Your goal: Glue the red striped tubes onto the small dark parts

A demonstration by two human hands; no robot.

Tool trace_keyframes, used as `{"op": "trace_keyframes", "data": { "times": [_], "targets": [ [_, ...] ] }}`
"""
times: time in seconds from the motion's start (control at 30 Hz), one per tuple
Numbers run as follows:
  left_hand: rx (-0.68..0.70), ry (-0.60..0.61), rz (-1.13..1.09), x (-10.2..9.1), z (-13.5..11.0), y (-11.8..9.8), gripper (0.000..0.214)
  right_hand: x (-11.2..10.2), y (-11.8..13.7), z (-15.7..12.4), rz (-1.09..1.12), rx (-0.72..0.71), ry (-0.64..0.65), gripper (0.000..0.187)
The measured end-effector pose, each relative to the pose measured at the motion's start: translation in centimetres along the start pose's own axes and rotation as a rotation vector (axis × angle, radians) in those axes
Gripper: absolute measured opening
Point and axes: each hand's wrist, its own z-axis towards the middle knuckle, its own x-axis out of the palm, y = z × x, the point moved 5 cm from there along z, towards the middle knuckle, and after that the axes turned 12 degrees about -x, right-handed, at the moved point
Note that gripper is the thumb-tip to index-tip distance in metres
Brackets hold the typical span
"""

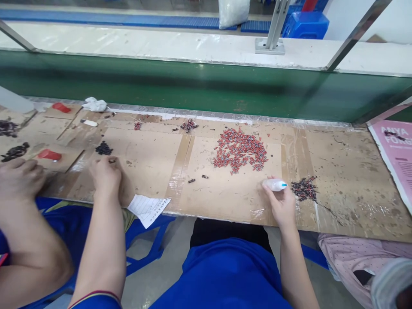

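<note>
My right hand (283, 205) is closed around a small white squeeze bottle (274, 185) with a blue tip. The tip points right, toward a pile of dark and red small parts (304, 189). Far to the left, my left hand (106, 171) is closed beside a small heap of black parts (103, 148). A small dark part (112, 161) shows at its fingers; its exact kind is too small to tell. Between my hands lies a wide spread of red and grey small parts (240, 150). Two small dark pieces (205, 176) lie in front of it.
Cardboard (148, 167) covers the bench. Another person's hand (21, 178) rests at the left by a red object (49, 154). A paper note (148, 209) overhangs the front edge. A green belt (193, 88) runs behind; a pink sheet (394, 150) lies at right.
</note>
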Motion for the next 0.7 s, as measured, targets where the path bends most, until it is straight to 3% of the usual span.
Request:
{"op": "trace_keyframes", "data": {
  "times": [0.1,0.2,0.3,0.4,0.5,0.6,0.7],
  "targets": [
    [-0.043,0.031,0.024,1.1,-1.1,-0.2,0.012,0.2,0.0,-0.2,0.059,0.041,0.010,0.049],
    [0.014,0.170,-0.004,3.4,-4.2,-2.5,0.010,0.7,0.5,-0.2,0.159,0.052,-0.004,0.057],
    [0.154,0.362,-0.172,5.3,-9.3,-6.4,0.016,1.3,1.2,-0.3,0.244,0.071,0.009,0.060],
    [0.351,0.463,-0.331,6.1,-15.1,-10.5,0.018,1.6,1.6,-0.6,0.331,0.136,0.017,0.057],
    [0.559,0.542,-0.415,6.9,-19.9,-13.1,0.018,1.6,1.7,-1.0,0.467,0.201,-0.035,0.045],
    [0.653,0.501,-0.393,8.1,-22.3,-13.6,0.013,1.7,1.8,-1.3,0.592,0.247,-0.103,0.042],
    [0.633,0.398,-0.363,8.9,-22.5,-12.7,0.009,2.3,2.1,-1.5,0.686,0.298,-0.145,0.039]
  ]
}}
